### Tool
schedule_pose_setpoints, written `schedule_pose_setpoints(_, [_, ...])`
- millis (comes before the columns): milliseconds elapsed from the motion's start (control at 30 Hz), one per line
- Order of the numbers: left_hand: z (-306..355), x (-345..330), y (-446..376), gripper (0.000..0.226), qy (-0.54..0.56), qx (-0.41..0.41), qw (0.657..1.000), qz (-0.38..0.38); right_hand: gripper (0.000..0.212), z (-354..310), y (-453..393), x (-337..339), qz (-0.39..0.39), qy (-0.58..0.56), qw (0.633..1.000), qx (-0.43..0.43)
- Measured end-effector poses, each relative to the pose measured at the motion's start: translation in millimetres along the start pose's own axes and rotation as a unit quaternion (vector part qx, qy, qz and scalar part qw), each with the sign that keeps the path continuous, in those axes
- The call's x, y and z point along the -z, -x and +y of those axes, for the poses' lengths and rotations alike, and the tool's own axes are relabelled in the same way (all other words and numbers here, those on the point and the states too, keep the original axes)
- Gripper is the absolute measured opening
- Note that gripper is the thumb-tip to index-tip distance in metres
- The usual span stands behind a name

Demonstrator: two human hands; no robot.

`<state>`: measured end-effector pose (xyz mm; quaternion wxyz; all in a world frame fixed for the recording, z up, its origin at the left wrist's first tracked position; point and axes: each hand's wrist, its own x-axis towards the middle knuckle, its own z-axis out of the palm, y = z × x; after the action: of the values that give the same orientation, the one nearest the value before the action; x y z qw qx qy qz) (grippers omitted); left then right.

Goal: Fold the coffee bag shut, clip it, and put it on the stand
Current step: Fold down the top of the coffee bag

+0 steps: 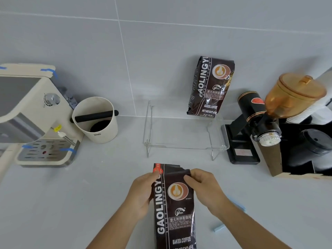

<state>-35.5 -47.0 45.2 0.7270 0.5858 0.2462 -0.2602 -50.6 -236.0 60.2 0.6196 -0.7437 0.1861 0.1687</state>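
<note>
A dark brown coffee bag (175, 209) stands upright at the bottom centre, its torn top edge open and unfolded. My left hand (142, 193) pinches the bag's upper left corner. Its upper right edge is gripped by my right hand (204, 187). A clear acrylic stand (185, 146) sits behind the bag on the counter. A second coffee bag (210, 87) stands on the stand's back right part, leaning on the wall. A light blue clip (219, 227) lies on the counter right of my right forearm; another blue piece (239, 205) shows just behind that arm.
A cream espresso machine (36, 115) stands at the left, with a cream knock box (95, 121) beside it. A black grinder with an amber hopper (265, 115) and a box of black lids (305, 150) fill the right side. The tiled wall runs behind.
</note>
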Motion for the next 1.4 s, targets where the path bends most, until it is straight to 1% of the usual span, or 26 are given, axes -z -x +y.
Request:
schedule_pose_setpoints(167, [7.5, -7.6, 30.4, 0.032, 0.012, -0.054, 0.998, -0.012, 0.014, -11.0, 25.5, 7.6, 0.006, -0.005, 0.999, 0.048])
schedule_pose_setpoints(467, [14.8, -19.2, 70.5, 0.027, 0.008, -0.121, 0.992, -0.044, 0.021, -18.3, 57.7, 24.4, 0.014, -0.029, 0.995, 0.096])
schedule_pose_setpoints(600, [22.2, -17.7, 77.7, 0.04, -0.031, -0.151, 0.986, -0.057, 0.021, -18.6, 64.8, 31.2, 0.029, 0.012, 0.992, 0.123])
schedule_pose_setpoints(667, [27.4, -15.3, 74.6, 0.037, -0.069, -0.17, 0.981, -0.059, 0.022, -16.2, 66.1, 34.1, 0.043, 0.032, 0.99, 0.128])
schedule_pose_setpoints(733, [31.4, -13.4, 70.0, 0.043, -0.095, -0.178, 0.978, -0.06, 0.018, -14.6, 66.0, 36.6, 0.054, 0.044, 0.99, 0.125])
schedule_pose_setpoints(800, [34.8, -12.3, 67.1, 0.049, -0.102, -0.186, 0.976, -0.053, 0.016, -15.2, 66.1, 37.4, 0.055, 0.05, 0.99, 0.124])
schedule_pose_setpoints(900, [37.5, -13.8, 66.0, 0.049, -0.102, -0.195, 0.975, -0.039, 0.015, -20.0, 66.8, 36.9, 0.048, 0.054, 0.988, 0.135])
schedule_pose_setpoints(1000, [37.5, -15.1, 66.2, 0.045, -0.1, -0.196, 0.975, -0.039, 0.019, -30.3, 63.8, 33.5, 0.06, 0.006, 0.986, 0.154])
schedule_pose_setpoints(1100, [37.3, -18.2, 65.1, 0.023, -0.098, -0.195, 0.975, -0.027, 0.024, -44.9, 58.4, 29.8, 0.057, -0.04, 0.984, 0.163])
schedule_pose_setpoints(1133, [37.2, -18.4, 63.9, 0.019, -0.1, -0.197, 0.975, -0.018, 0.025, -48.6, 56.7, 29.2, 0.049, -0.043, 0.984, 0.165])
schedule_pose_setpoints(1200, [38.3, -18.8, 64.0, 0.018, -0.109, -0.204, 0.973, -0.006, 0.027, -53.6, 54.5, 28.3, 0.04, -0.036, 0.984, 0.17])
schedule_pose_setpoints(1267, [39.7, -18.0, 64.3, 0.018, -0.12, -0.215, 0.969, 0.001, 0.028, -55.2, 53.3, 29.5, 0.049, -0.02, 0.982, 0.181])
schedule_pose_setpoints(1333, [41.5, -14.6, 63.3, 0.019, -0.112, -0.221, 0.969, 0.018, 0.028, -56.1, 51.4, 33.3, 0.067, -0.008, 0.98, 0.185])
schedule_pose_setpoints(1400, [47.8, -8.5, 64.3, 0.02, -0.094, -0.226, 0.969, 0.04, 0.025, -56.4, 49.7, 39.3, 0.068, -0.021, 0.981, 0.178])
